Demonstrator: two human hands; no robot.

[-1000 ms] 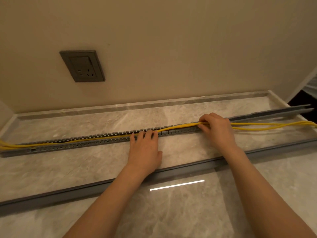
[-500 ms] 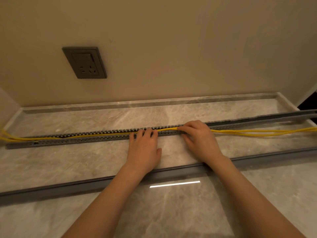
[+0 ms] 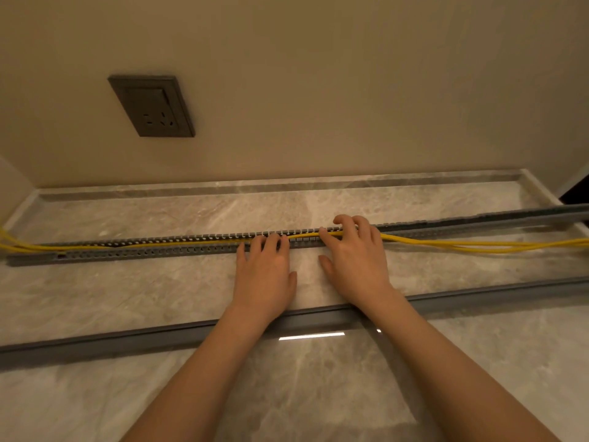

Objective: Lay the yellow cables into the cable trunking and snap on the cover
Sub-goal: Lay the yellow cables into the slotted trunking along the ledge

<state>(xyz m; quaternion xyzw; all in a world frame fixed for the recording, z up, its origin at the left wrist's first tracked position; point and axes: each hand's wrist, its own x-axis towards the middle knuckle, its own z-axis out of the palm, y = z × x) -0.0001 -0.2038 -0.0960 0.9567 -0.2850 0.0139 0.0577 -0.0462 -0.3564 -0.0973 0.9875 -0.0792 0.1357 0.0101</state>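
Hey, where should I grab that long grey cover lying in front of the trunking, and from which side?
Near its middle, from above. The cover lies long and narrow on the marble surface, nearer you than the trunking. A two-hand grip across its width, hands well apart, should probably limit sagging.

Stock on the marble surface (image 3: 127, 288), one of that kind:
- Hands: two, the left hand (image 3: 264, 275) and the right hand (image 3: 353, 260).
- Slotted grey cable trunking (image 3: 143, 250): one length.
- Plain grey cover (image 3: 127, 339): one strip.
- yellow cables (image 3: 478, 245): at least two strands; the exact number cannot be told.
- Wall socket (image 3: 153, 105): one.
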